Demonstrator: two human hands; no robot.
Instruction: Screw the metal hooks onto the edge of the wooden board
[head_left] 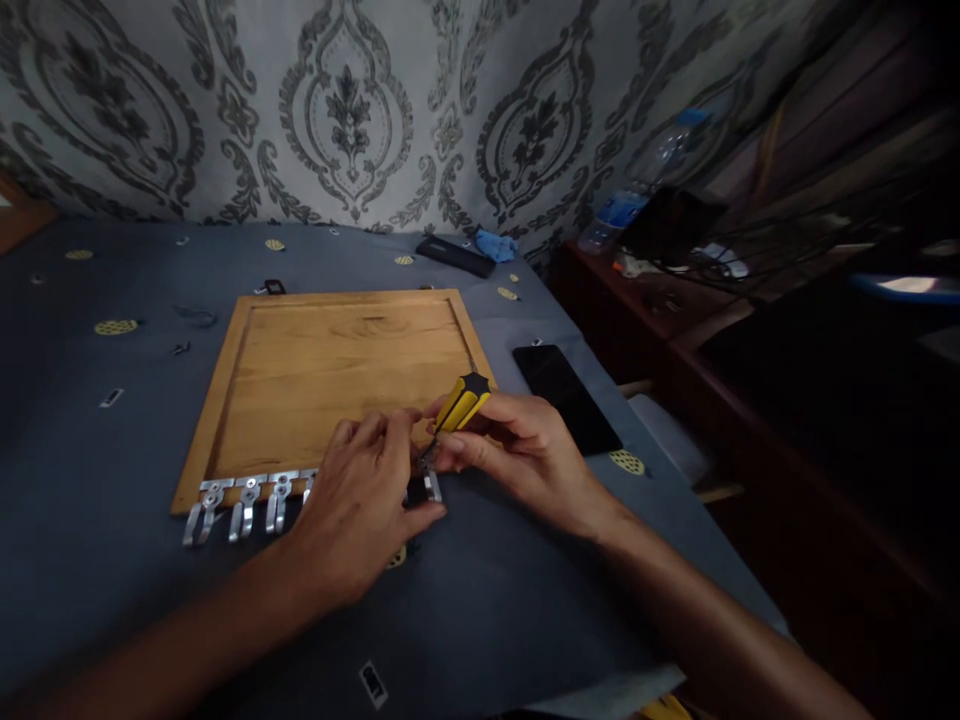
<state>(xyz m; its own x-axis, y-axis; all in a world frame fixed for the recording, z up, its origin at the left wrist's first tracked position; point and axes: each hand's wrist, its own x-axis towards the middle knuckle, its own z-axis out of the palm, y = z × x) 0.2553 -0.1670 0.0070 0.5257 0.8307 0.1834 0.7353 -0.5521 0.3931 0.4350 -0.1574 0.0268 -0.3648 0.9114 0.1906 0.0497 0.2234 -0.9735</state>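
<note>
While the right hand [521, 450] pinches a screwdriver [463, 403] between fingertips, frame centre, left hand [364, 505] at metal hook [433, 486], finger grip unclear

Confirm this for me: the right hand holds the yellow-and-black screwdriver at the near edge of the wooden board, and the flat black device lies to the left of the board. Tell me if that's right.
Not quite: the head view shows the flat black device to the right of the wooden board. The right hand does hold the yellow-and-black screwdriver at the near edge.
</note>
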